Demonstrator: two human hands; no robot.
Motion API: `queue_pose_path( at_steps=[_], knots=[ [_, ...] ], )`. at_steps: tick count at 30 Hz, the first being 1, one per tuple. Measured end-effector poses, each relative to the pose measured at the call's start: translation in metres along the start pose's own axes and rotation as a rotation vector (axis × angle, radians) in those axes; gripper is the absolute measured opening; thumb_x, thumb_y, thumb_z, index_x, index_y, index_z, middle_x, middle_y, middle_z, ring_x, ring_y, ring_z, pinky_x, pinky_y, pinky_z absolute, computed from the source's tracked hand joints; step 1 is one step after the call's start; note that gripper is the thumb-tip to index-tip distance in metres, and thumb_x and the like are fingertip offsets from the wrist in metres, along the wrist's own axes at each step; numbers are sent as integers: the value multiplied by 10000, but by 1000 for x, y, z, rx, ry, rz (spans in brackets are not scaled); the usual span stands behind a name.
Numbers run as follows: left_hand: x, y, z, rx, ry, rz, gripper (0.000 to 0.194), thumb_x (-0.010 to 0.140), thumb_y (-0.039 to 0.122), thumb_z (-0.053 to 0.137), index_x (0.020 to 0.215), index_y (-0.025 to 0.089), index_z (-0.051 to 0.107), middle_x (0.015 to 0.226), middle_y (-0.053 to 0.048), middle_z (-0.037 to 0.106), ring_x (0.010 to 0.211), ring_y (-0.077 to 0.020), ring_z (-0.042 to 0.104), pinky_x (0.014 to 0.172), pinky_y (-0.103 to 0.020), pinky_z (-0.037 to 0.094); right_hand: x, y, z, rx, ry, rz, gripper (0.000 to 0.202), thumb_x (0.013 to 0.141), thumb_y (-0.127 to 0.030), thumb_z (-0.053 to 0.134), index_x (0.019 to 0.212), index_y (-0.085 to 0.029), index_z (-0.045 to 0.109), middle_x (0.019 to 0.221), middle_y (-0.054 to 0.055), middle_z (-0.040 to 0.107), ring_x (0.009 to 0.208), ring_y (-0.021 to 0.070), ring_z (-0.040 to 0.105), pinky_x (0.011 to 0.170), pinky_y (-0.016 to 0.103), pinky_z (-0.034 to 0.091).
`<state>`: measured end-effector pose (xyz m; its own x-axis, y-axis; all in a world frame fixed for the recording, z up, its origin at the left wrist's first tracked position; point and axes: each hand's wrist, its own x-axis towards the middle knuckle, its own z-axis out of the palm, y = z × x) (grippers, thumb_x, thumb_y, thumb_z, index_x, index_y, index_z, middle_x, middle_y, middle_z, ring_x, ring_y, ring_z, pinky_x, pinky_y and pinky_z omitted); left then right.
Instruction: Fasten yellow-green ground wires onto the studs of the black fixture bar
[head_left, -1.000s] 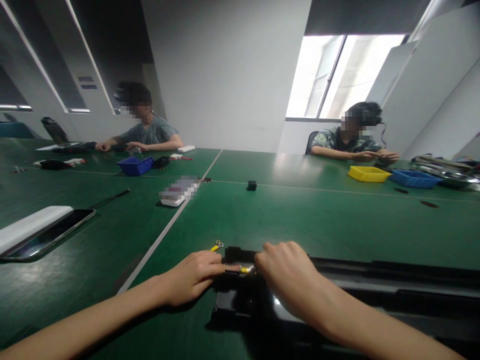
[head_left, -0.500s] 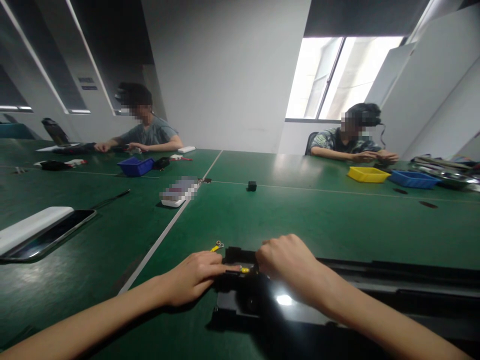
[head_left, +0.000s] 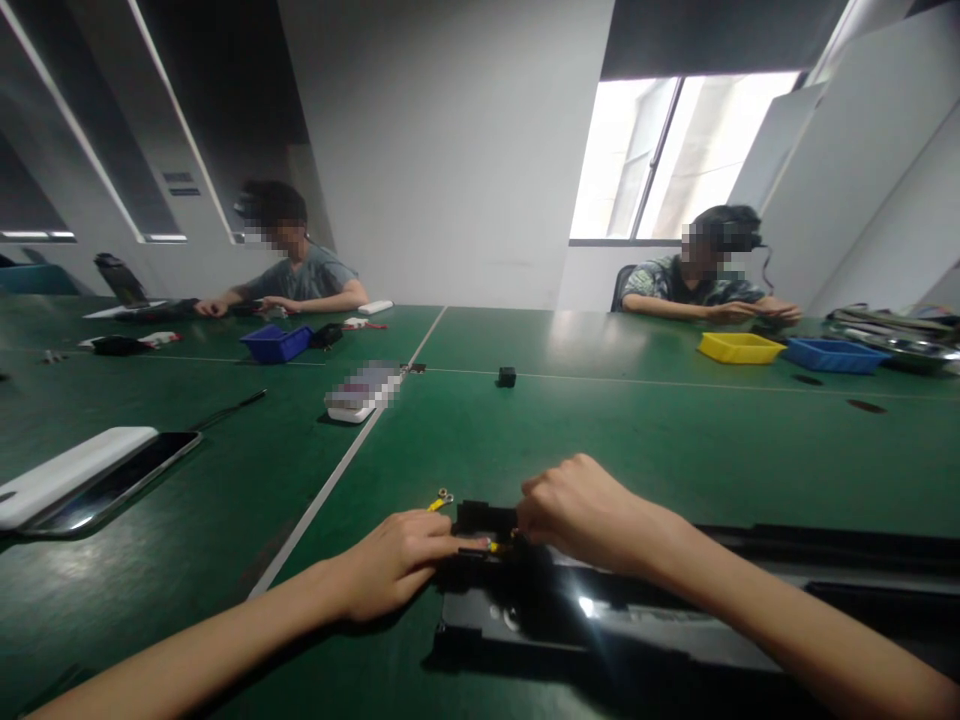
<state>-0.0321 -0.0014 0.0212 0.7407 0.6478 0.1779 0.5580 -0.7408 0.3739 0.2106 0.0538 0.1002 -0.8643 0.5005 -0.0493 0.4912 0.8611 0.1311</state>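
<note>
Black channel-shaped housing [head_left: 652,625] lies lengthwise on the green desk [head_left: 600,420], its near-left end beneath the hands, the rest running out of view at right. Inside that end: a small yellow-sleeved connector [head_left: 495,547], partly hidden.

Left hand [head_left: 405,550]: palm down at the housing's end, index finger stretched along to the connector and apparently pressing there. Other fingers mostly folded out of sight; cannot tell whether they pinch anything. Right hand [head_left: 574,510]: fingers curled inward over the channel, knuckles up, just right of the connector. Fingertips hidden; cannot tell if a small part is gripped.

Beyond the left hand, near the housing's corner, a yellow-sleeved pair of ring terminals [head_left: 441,500] sits outside the channel. Their other end is behind the hand.

Progress, as judged: work partway. One connector is placed inside the channel, with both hands at that spot; whether it is fastened cannot be read. The ring terminals outside show no attachment at their ring ends, so that part seems not yet done.

Around: small black cube [head_left: 507,377] farther up the desk; smartphone [head_left: 127,490] at left; yellow tray [head_left: 739,348] near a co-worker [head_left: 697,275] opposite.
</note>
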Motion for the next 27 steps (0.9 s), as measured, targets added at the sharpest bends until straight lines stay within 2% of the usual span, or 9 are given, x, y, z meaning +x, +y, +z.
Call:
queue_pose_path(
  at_steps=[7,13,19,27],
  knots=[
    [-2,0,1,-12,12,10,408,965,140,332,1326,245,488,890,-68,593,805,-214,561,730,-293,415,12,6,-12,-86,0,-245,152,847,-164,598,729,-152,695,674,28,663,500,98,496,464,286,127],
    [0,0,0,-19,-2,11,432,926,97,359,1313,236,492,920,-72,604,824,-220,568,736,-298,411,15,18,-11,-136,7,-446,205,915,-228,552,764,-165,677,716,17,652,547,105,503,487,305,170],
    [1,0,0,-13,-4,6,436,936,109,359,1334,240,481,882,-64,594,796,-214,564,723,-290,411,15,20,-10,-182,2,-562,196,923,-164,533,773,-147,657,718,28,648,609,129,531,502,315,208],
    [0,0,0,-7,-3,9,424,941,118,354,1326,243,481,912,-69,606,816,-214,567,732,-289,410,22,20,-13,-229,-8,-635,141,872,-185,596,751,-151,661,710,24,660,572,132,543,465,322,195]
  ],
)
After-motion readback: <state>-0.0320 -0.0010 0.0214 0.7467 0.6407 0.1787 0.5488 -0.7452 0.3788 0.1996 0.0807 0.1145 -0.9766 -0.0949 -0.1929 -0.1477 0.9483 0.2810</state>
